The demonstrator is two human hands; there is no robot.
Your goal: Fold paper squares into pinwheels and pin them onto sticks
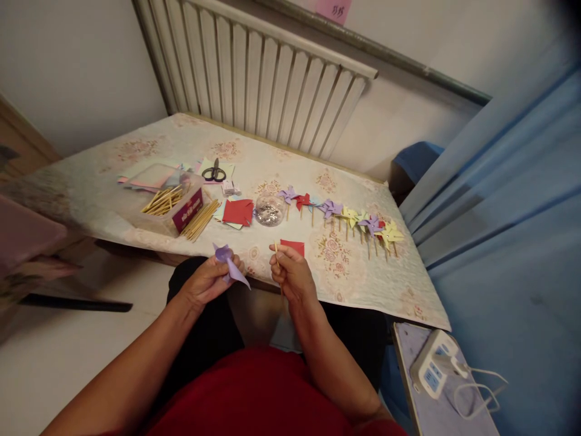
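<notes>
My left hand (209, 280) pinches a purple paper pinwheel (232, 266) whose blades are folded inward, above the table's front edge. To its right, my right hand (293, 272) is closed around a thin wooden stick (276, 248) held roughly upright. The two hands are apart, and the stick does not touch the purple paper. Just behind my right hand lies a red paper square (293, 247). A round clear container of small shiny pins (270, 211) sits farther back, beside a stack of cut paper squares with a red one on top (238, 212).
A plastic box (166, 227) holds wooden sticks, with more sticks (200, 221) beside it. Black scissors (214, 172) lie on paper sheets. Finished pinwheels (331, 209) form a row on the right of the flowered tablecloth (327, 284). A power strip (433, 363) rests at the lower right.
</notes>
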